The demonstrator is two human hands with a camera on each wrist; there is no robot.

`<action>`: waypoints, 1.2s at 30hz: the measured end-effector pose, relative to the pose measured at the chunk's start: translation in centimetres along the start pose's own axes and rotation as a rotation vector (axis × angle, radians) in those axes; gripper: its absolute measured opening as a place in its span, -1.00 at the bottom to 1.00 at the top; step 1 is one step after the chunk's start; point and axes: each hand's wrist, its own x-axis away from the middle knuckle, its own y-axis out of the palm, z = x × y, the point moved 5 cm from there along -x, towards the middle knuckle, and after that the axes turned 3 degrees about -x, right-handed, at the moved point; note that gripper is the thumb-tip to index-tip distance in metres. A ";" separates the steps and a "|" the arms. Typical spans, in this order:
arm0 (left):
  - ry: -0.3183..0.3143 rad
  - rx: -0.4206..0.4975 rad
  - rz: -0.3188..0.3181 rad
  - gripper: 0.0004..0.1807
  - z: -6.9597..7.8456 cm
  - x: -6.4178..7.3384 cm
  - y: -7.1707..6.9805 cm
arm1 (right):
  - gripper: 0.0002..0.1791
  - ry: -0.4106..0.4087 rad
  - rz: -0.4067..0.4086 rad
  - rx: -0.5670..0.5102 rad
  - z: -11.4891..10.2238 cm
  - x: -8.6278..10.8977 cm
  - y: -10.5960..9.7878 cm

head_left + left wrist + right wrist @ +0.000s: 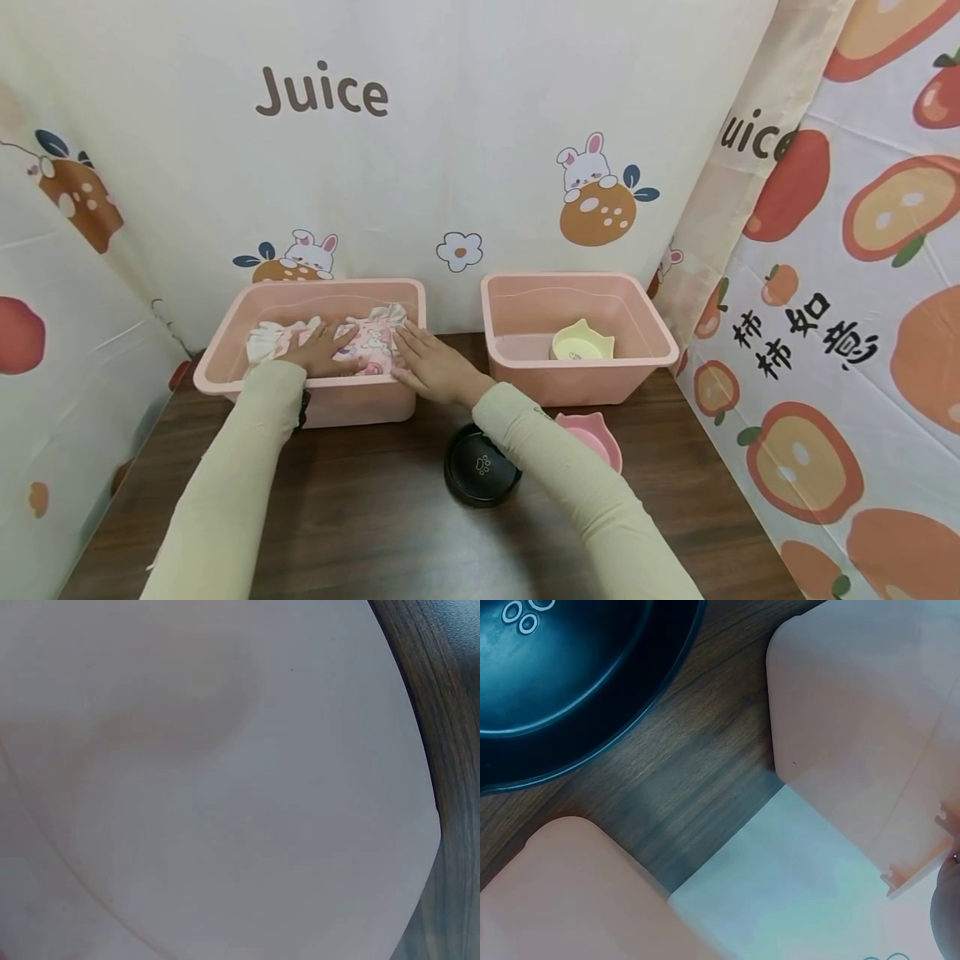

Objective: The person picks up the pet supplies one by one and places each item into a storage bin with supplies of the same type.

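Pink printed cloth with white ruffled ends (377, 343): lies in the pink rectangular plastic bin (362, 406), left of centre in the head view.
Left hand (321, 351): fingers straight, slightly spread, resting on the cloth.
Right hand (438, 364): fingers straight, nearly together, touching the cloth's right end.

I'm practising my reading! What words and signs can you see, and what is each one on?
"Juice": back curtain.
"Juice": slanted cream strip on the right, first letter hard to see.
"柿柿如意": right curtain.
Paw sign, no words seen: black dish.
Too small to read: the mark in the yellow dish and any writing on the pink cloth.
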 end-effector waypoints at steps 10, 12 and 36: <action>0.015 -0.017 0.013 0.04 0.3 0.2 -0.3 | -0.26 0.007 -0.005 0.006 -0.1 -0.1 0.0; 0.023 -0.015 0.025 0.03 0.5 0.5 -0.5 | -0.26 0.003 0.002 0.008 -0.1 0.0 -0.1; 0.189 -0.059 0.074 0.02 3.7 2.0 -4.4 | -0.28 0.033 0.064 -0.210 1.1 3.6 -3.8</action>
